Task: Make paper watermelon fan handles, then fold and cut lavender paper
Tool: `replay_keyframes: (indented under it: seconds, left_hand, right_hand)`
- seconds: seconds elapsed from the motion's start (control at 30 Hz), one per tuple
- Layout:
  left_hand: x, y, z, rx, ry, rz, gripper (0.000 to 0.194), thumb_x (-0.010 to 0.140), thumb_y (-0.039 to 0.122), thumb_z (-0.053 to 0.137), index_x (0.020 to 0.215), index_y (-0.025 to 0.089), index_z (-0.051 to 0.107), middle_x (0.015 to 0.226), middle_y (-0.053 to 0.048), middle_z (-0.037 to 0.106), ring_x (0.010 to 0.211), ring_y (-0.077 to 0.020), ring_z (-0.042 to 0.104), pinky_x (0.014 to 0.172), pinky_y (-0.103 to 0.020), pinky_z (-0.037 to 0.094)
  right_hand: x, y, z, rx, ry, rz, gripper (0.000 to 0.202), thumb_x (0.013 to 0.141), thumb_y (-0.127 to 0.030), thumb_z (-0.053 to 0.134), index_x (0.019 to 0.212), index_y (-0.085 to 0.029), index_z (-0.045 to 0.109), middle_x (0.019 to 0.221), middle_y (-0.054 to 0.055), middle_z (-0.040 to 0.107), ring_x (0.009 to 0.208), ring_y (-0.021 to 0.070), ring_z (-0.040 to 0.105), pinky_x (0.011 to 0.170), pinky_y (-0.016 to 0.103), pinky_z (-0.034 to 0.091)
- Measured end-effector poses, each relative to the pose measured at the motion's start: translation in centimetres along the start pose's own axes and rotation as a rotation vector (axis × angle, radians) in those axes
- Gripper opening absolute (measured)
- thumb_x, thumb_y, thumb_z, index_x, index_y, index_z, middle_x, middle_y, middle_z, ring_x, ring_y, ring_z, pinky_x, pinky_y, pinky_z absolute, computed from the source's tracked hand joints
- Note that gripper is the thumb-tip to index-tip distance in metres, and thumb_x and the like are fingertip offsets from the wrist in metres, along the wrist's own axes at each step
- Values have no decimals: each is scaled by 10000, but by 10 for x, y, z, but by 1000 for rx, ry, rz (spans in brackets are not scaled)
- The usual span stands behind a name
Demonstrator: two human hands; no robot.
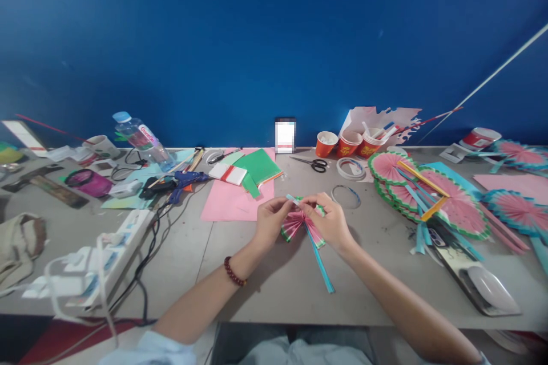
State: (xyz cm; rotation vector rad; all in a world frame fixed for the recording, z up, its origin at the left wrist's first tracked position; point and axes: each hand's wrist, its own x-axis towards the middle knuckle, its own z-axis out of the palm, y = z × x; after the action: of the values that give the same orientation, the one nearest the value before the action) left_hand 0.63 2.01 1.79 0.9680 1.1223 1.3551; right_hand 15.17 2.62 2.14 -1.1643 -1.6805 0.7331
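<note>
Between my two hands is a small pleated paper fan (pixel 293 224), pink with a green edge, gathered at its middle. Light-blue strips (pixel 319 265) hang from it toward the table's front edge. My left hand (pixel 273 218) is closed, its thumb and fingertips pinching the fan's upper left part. From the right, my right hand (pixel 329 221) is closed on the fan near its centre. A short pale strip (pixel 293 199) shows at the fingertips; what it is made of I cannot tell. The fingers hide the fan's top.
Scissors (pixel 314 164), a tape roll (pixel 351 169) and paper cups (pixel 326 144) lie beyond my hands. Finished-looking watermelon fans (pixel 460 199) and a mouse (pixel 492 286) are right. A glue gun (pixel 184 182), power strip (pixel 122 251), bottle (pixel 143 140) and hammer (pixel 47 185) are left.
</note>
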Motion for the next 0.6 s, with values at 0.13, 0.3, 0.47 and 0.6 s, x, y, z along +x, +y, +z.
replay_keyframes:
  seconds: [0.13,0.3,0.47,0.6]
  left_hand:
    - [-3,-1,2,-6,-3,-11,180,677,327,730,692,148,737,707,-71,720,678,-179,662,643,-272,515]
    - [-5,-3,3,-21,-36,-3,224,672,364,737,718,145,747,737,-74,731,671,-186,666,655,-291,529]
    - [-6,-5,4,-6,-53,15,212,684,360,731,738,155,752,766,-69,739,702,-190,677,682,-292,532]
    - [-8,-6,4,-18,-67,5,224,692,361,726,787,161,757,810,-72,743,727,-195,684,699,-296,535]
  right_hand:
    - [1,0,2,-72,-3,-2,131,835,-303,585,788,-249,694,742,18,646,746,181,551,758,340,404]
    - [1,-2,2,-67,13,51,126,801,-310,606,745,-242,696,730,20,646,719,179,558,742,338,411]
    - [1,0,1,-8,2,102,122,783,-310,617,740,-236,705,758,26,658,719,177,570,712,321,434]
    - [2,3,0,2,-5,95,129,777,-326,629,736,-234,710,739,29,662,716,178,575,705,316,446]
